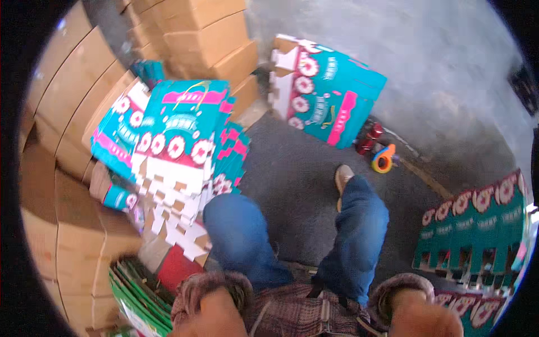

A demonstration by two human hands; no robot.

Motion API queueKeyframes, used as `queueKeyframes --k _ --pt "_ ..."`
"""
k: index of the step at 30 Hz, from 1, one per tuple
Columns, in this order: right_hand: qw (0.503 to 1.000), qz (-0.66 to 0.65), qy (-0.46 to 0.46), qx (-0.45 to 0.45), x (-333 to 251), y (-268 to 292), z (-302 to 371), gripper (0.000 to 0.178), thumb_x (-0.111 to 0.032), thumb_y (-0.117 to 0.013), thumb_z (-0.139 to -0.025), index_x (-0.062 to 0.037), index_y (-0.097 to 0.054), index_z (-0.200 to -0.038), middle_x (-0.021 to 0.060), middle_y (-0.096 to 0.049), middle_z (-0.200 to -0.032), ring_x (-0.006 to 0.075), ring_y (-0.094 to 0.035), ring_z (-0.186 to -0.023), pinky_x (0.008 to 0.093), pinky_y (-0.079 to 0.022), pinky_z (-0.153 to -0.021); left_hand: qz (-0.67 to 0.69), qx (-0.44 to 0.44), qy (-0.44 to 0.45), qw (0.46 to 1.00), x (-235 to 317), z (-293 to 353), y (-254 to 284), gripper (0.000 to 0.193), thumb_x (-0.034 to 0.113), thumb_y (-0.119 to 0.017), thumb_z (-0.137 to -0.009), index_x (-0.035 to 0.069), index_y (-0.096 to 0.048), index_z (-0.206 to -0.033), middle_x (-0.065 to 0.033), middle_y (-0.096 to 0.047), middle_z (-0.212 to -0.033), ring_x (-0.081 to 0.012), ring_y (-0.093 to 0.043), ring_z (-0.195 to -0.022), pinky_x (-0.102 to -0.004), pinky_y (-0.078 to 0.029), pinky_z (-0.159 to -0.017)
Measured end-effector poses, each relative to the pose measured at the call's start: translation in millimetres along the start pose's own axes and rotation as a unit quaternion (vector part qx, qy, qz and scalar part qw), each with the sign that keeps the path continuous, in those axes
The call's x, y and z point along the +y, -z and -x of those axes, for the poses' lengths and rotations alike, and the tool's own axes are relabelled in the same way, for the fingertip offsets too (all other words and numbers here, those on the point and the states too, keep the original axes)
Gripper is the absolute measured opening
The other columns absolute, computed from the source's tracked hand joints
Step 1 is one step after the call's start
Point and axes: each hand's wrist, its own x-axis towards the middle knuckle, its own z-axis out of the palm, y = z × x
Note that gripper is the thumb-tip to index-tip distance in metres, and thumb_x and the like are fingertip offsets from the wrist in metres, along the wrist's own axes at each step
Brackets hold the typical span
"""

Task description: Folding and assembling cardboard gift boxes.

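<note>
My left hand (216,319) is at the lower edge, blurred and cut off; its fingers cannot be made out. To the right, my right hand (425,319) is smeared and partly out of view too. I see nothing held in either. Green-edged flat cardboard sheets (145,292) stand beside my left hand, next to a red piece (179,268). Nearest my right hand are teal printed cartons with pink and white ring patterns (474,230). A stack of teal and pink flattened cartons (182,126) with white notched flaps lies ahead on the left.
Brown cardboard boxes (208,39) are piled along the left and far left. Another bundle of teal cartons (328,92) leans at the far middle. A tape dispenser (383,159), orange and blue, lies on the dark floor (286,185) beside dark red shiny items (369,136).
</note>
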Motion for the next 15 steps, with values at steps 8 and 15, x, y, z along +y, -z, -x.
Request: queueKeyframes --k 8,15 --pt "0.786 0.231 -0.338 -0.463 176 -12 92 0.033 -0.003 -0.063 -0.081 0.0008 -0.057 -0.113 0.0186 -0.060 -0.108 0.0353 -0.062 -0.094 0.0386 -0.051 -0.078 -0.555 -0.246 0.490 0.625 -100 225 241 0.044 0.012 -0.060 -0.086 -0.005 -0.048 -0.124 -0.0241 -0.052 -0.125 -0.0366 -0.050 -0.117 -0.0448 -0.038 -0.100" --pt "0.682 0.227 -0.387 -0.577 198 1 145 0.031 -0.004 -0.064 -0.081 -0.0002 -0.057 -0.111 0.0183 -0.061 -0.104 0.0367 -0.062 -0.091 0.0414 -0.050 -0.076 -0.637 -0.355 0.512 0.453 -156 307 261 0.077 0.018 -0.066 -0.074 0.000 -0.032 -0.140 -0.0260 -0.032 -0.144 -0.0389 -0.031 -0.134 -0.0541 -0.028 -0.105"
